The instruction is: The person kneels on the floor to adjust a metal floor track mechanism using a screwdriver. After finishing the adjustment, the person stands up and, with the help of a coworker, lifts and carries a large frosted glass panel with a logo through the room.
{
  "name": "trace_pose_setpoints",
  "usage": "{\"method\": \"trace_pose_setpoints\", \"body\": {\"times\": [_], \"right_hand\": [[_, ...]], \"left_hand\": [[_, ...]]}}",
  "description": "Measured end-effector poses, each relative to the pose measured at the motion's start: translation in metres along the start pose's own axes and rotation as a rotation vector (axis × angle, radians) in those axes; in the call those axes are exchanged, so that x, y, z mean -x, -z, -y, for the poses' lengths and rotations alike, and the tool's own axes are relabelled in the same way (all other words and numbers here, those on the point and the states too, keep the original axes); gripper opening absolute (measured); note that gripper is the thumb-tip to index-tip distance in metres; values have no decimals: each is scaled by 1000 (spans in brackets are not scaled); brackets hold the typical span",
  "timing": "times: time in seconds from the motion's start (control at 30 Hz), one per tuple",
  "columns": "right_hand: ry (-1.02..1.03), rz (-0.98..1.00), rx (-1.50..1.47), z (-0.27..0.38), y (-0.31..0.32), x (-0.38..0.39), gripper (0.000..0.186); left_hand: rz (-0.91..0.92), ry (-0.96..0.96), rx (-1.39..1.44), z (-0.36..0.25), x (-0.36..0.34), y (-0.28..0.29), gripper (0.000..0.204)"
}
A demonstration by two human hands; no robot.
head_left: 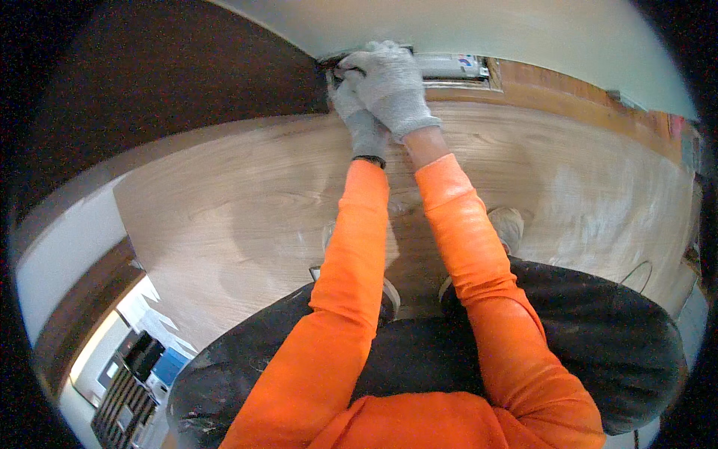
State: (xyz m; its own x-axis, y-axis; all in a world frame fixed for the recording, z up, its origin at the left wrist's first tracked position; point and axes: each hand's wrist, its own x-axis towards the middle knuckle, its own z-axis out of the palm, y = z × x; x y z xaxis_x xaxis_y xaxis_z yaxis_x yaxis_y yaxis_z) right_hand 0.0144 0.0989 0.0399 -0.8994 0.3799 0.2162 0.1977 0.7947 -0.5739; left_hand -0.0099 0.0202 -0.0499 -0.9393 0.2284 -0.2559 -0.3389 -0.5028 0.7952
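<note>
Both hands wear light grey knit gloves and are close together at the foot of the pale wall, at the left end of a narrow recessed opening. My right hand lies over part of my left, its fingers curled. My left hand is closed beside and partly under it, most of its fingers hidden. A dark edge shows by the fingertips; whatever they grip is covered by the gloves. Inside the opening, right of my hands, lies a white and silver piece with a small coloured label.
A dark brown panel stands close to the left of my hands. Wood-grain flooring with whitish dust lies beneath me. A brown wooden strip runs along the wall to the right. A thin cable loop lies at the right.
</note>
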Motion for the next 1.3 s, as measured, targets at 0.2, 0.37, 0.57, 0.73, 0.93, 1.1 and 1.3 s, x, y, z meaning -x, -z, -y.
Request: {"method": "trace_pose_setpoints", "body": {"times": [0.2,0.37,0.57,0.73,0.93,1.1,1.3], "right_hand": [[-117,-181,-437,-13,-3,19,26],[-373,-183,-399,-47,5,39,25],[-437,-55,-418,-48,12,28,40],[-521,-42,-451,-31,10,31,48],[-682,-54,-397,-33,-16,27,42],[-820,-147,-658,-28,-65,16,43],[-906,-247,-864,-22,-85,12,25]], "left_hand": [[227,-37,-1254,-24,-29,11,23],[-140,644,-221,-37,-37,0,18],[-211,204,-727,-38,10,-26,23],[-61,-347,-1344,-21,35,-32,29],[-216,-557,-1233,-36,38,-19,23],[-345,-528,-1135,-52,45,-24,26],[-256,-464,-1004,-73,41,-33,27]]}}
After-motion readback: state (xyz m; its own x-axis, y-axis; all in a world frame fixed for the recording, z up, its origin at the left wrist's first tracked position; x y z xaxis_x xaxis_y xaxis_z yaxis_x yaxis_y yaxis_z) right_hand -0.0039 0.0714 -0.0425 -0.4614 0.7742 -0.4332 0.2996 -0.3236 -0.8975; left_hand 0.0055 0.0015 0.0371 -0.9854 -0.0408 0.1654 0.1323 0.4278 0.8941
